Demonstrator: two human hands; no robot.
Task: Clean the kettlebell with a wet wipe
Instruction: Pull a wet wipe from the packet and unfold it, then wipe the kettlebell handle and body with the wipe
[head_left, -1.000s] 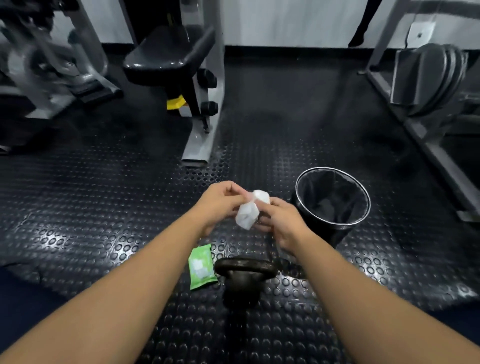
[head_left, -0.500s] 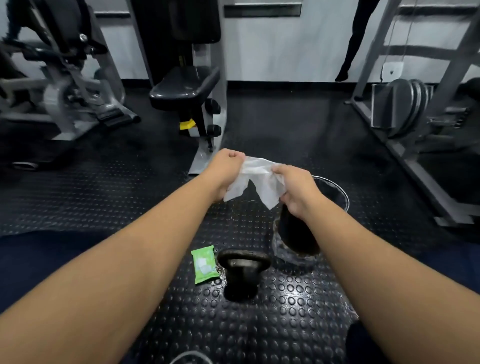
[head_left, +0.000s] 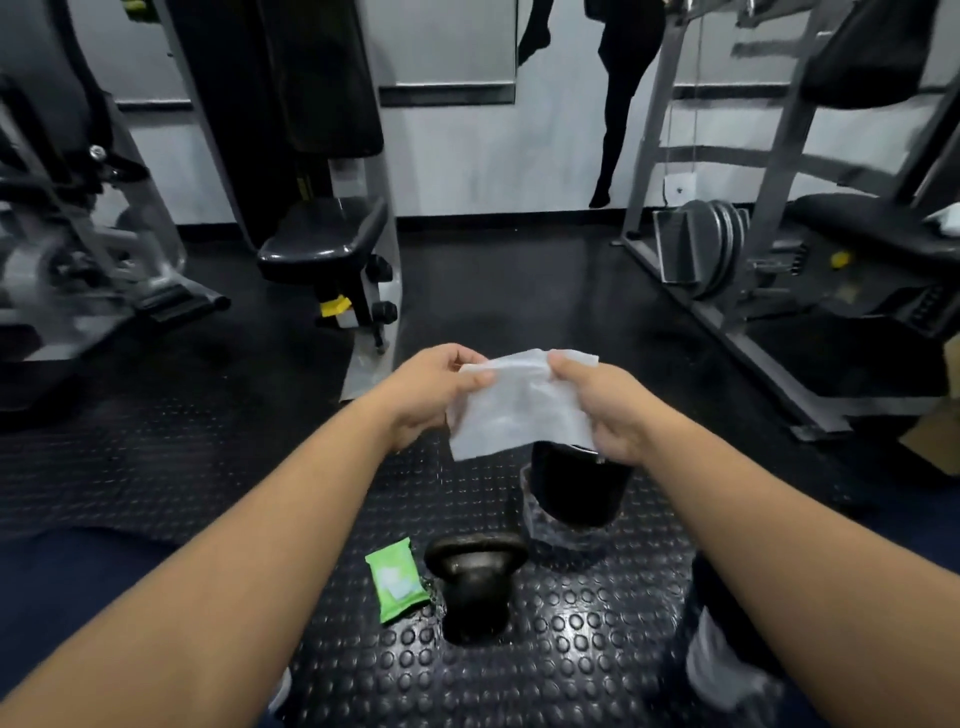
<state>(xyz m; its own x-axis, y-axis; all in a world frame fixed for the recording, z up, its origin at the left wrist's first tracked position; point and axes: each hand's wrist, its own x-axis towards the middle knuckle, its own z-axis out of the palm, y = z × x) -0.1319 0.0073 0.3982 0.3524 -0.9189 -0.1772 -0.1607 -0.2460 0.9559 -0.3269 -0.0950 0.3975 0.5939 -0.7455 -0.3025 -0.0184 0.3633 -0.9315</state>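
A black kettlebell (head_left: 475, 587) stands upright on the studded rubber floor, low in the middle of the view. Above it and apart from it, a white wet wipe (head_left: 519, 413) hangs spread out between my hands. My left hand (head_left: 434, 395) pinches its upper left edge and my right hand (head_left: 605, 410) pinches its upper right edge. A green wipe packet (head_left: 396, 586) lies flat on the floor just left of the kettlebell.
A black waste bin (head_left: 576, 491) stands just behind the kettlebell, partly hidden by the wipe and my right hand. A seated weight machine (head_left: 324, 249) is ahead on the left, a plate rack and frame (head_left: 711, 249) on the right. A cardboard box (head_left: 940, 436) sits at the right edge.
The wipe went from a small folded wad to a spread sheet as my hands drew apart. The view tilted up, so the kettlebell and packet now sit lower in frame.
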